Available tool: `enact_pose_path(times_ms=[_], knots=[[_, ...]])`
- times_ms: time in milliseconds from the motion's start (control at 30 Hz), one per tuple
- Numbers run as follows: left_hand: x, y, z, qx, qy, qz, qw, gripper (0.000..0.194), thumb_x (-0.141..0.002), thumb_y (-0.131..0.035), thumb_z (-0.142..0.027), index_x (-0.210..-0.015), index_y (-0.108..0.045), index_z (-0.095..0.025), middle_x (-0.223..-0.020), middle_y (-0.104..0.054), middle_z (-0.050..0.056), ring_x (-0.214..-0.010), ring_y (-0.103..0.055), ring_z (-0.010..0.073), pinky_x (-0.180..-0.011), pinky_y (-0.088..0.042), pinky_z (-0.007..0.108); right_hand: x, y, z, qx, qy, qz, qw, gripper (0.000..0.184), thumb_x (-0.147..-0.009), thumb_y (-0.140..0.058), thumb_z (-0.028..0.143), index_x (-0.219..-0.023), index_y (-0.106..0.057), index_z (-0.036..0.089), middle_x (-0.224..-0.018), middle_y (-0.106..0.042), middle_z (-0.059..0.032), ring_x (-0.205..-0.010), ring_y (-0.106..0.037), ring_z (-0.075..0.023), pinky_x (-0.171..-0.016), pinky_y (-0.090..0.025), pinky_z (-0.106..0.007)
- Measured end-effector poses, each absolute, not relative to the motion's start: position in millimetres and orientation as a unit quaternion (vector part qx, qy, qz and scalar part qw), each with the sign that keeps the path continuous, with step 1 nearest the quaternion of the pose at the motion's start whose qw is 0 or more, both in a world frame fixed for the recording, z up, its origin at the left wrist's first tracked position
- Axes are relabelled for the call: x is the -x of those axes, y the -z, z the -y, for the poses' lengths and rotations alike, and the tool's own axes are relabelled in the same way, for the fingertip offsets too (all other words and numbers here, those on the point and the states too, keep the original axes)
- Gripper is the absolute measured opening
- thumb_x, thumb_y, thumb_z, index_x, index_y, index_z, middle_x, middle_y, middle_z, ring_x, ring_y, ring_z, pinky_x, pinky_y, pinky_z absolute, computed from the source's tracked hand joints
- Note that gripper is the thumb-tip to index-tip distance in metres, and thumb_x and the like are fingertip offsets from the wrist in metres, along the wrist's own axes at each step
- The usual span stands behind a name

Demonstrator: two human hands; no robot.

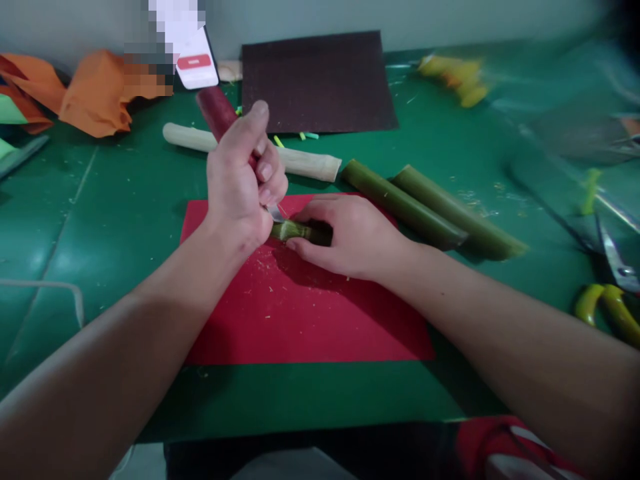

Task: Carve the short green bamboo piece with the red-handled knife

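Note:
My left hand [245,167] is wrapped round the dark red handle [217,110] of a bladed tool, thumb up along the grip. Below the fist its short metal blade [275,213] touches a short green bamboo piece [293,231]. With fingers and thumb on either side, my right hand [355,233] grips that piece against the red sheet [310,327]. The piece's right end is partly hidden under the palm. Pale shavings are scattered on the sheet around it.
Behind my hands lie a peeled pale stick [310,164], green bamboo lengths [425,213] and a dark sheet [320,83]. Yellow-handled scissors [607,307] are at the right. Orange cloth [97,97] and a phone [197,67] are at the back left of the green table [300,400].

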State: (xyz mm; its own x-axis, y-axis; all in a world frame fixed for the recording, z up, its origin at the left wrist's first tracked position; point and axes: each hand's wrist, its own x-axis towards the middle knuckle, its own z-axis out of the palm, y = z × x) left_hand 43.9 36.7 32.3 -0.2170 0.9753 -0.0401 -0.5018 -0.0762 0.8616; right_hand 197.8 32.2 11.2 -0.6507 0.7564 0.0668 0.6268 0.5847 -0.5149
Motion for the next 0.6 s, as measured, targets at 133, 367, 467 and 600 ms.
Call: enact_pose_path(times_ms=[133, 367, 467, 600], knots=[[-39.4, -32.1, -36.3, -0.334, -0.621, -0.382, 0.597, 0.060, -0.103, -0.049, -0.060, -0.059, -0.037, -0.022, -0.050, -0.024, -0.005, -0.039, -0.009, 0.0068, -0.045, -0.007, 0.033, -198.2, -10.9, -32.3, 0.390, -0.237, 0.878, 0.145, 0.026, -0.088, -0.066, 0.040, -0.092, -0.075, 0.016, -0.097, -0.077, -0.0101, -0.089, -0.066, -0.0233, -0.078, -0.044, -0.035], [-41.3, -32.0, -33.0, -0.379, -0.591, -0.378, 0.604, 0.058, -0.093, -0.069, -0.055, -0.055, -0.040, -0.023, -0.048, -0.026, -0.005, -0.035, -0.013, 0.0061, -0.040, -0.006, 0.031, -198.8, -10.1, -32.2, 0.387, -0.239, 0.878, 0.149, 0.027, -0.088, -0.066, 0.041, -0.090, -0.074, 0.016, -0.094, -0.076, -0.0093, -0.086, -0.064, -0.0221, -0.076, -0.042, -0.034], [-42.2, -30.4, -32.5, -0.378, -0.601, -0.372, 0.598, 0.057, -0.086, -0.076, -0.054, -0.056, -0.040, -0.022, -0.047, -0.027, -0.005, -0.035, -0.015, 0.0056, -0.038, -0.007, 0.029, -198.5, -10.0, -32.3, 0.385, -0.241, 0.878, 0.150, 0.026, -0.088, -0.065, 0.041, -0.090, -0.073, 0.016, -0.094, -0.076, -0.0091, -0.087, -0.064, -0.0221, -0.076, -0.042, -0.034], [-43.8, -28.3, -32.3, -0.336, -0.658, -0.363, 0.567, 0.052, -0.088, -0.075, -0.044, -0.058, -0.039, -0.021, -0.049, -0.028, -0.005, -0.037, -0.016, 0.0054, -0.040, -0.010, 0.028, -198.4, -10.1, -32.9, 0.385, -0.235, 0.880, 0.151, 0.026, -0.088, -0.064, 0.040, -0.090, -0.073, 0.016, -0.092, -0.076, -0.0090, -0.085, -0.064, -0.0218, -0.075, -0.042, -0.034]])
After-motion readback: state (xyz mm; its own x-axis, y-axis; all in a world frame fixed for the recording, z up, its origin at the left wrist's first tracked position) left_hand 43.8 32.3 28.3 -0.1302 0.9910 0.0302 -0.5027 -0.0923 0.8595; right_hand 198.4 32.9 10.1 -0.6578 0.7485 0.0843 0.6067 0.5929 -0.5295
